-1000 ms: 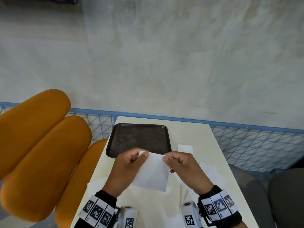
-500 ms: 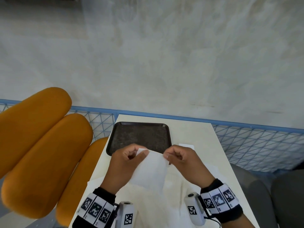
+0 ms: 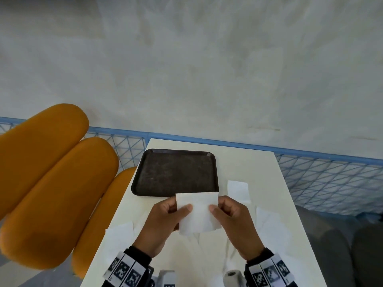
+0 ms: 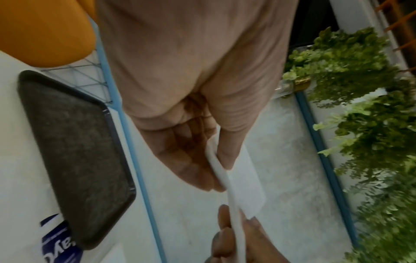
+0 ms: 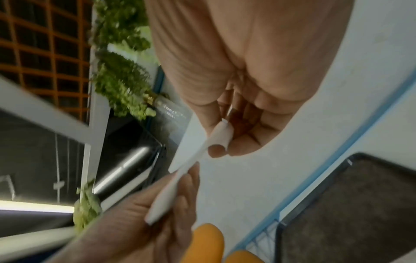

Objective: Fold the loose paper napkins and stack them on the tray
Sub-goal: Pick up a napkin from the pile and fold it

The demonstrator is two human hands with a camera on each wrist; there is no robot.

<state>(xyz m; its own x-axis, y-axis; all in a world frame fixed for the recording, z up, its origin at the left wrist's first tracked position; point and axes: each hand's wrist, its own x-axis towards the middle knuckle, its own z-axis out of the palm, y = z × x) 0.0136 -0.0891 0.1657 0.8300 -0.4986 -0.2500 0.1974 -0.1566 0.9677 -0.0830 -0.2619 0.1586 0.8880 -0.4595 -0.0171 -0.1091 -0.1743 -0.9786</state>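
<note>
**Operator:** Both thumbs are clamped on it. My left hand pinches the napkin at its left edge, thumb on top and fingers curled behind; my right hand pinches the right edge the same way. The sheet is held up off the table, just in front of the tray's near edge.

**Observer:** Is it folded yet?

**Operator:** Partly, I'd judge. From the left wrist view the napkin shows a doubled layer along the top, so the fold looks started but not creased.

**Observer:** How do you finish it cleanly?

**Operator:** I'd bring the corners level before pressing, keep both pinches light so thin paper doesn't tear, then run a thumb along the fold. Laying it flat on the table for the crease would be steadier than doing it in the air.

**Observer:** And the tray?

**Operator:** Dark tray sits at the far left corner of the table, nothing on it that I can see. One small folded napkin lies right of it, near the right edge. Loose napkins are spread along the near right side, another loose sheet at the near left edge.

**Observer:** The room?

**Operator:** White tabletop, blue mesh railing behind it, grey concrete floor beyond, orange cushions to the left. Wrist views show green plants, blurred.
</note>
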